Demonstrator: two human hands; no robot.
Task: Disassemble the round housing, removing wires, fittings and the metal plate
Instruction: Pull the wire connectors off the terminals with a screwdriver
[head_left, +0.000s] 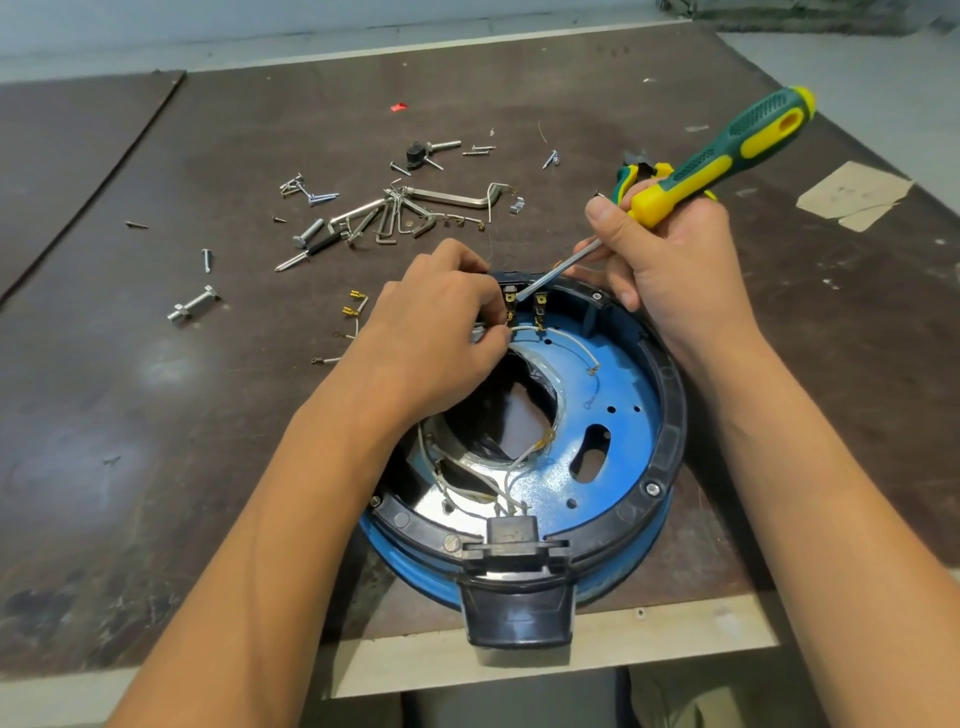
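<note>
Tabletop (156, 415) strewn with screws (311, 197); left hand (431, 332) pinches terminal (510, 306), right hand (670, 260) grips screwdriver (727, 150).

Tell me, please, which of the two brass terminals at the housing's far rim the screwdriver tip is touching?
The left terminal: the screwdriver tip meets it and the left hand pinches at it, while the right terminal stands free.
</note>
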